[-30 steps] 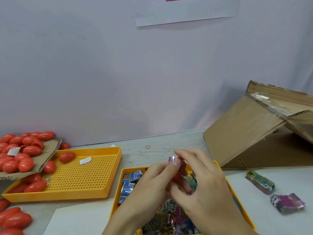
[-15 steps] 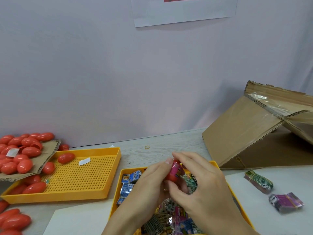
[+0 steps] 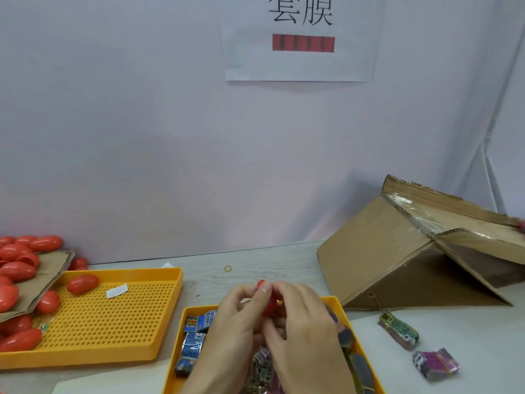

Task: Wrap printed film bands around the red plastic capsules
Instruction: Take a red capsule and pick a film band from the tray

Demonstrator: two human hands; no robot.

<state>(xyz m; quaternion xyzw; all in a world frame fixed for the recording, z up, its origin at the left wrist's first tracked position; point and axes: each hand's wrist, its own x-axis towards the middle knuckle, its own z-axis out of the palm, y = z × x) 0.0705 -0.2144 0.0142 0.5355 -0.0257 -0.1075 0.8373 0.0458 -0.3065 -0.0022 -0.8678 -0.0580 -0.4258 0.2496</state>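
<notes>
My left hand (image 3: 238,317) and my right hand (image 3: 305,322) meet low in the middle, both pinching one red capsule (image 3: 269,304) above a yellow tray of printed film bands (image 3: 194,341). The fingers hide most of the capsule, and I cannot make out the pink band on it. Loose red capsules (image 3: 17,270) are heaped at the left on a cardboard flap. One more capsule (image 3: 82,283) lies in the perforated yellow tray (image 3: 113,322).
A tipped cardboard box (image 3: 403,251) stands at the right. Two bundles of film bands, green (image 3: 399,331) and purple (image 3: 436,362), lie on the white sheet right of the band tray. A rubber band (image 3: 227,269) lies near the wall. A paper sign (image 3: 301,38) hangs above.
The camera has tilted up, showing more of the sign. The pink band, seen on the capsule earlier, is hidden under my fingers, which have closed over the capsule.
</notes>
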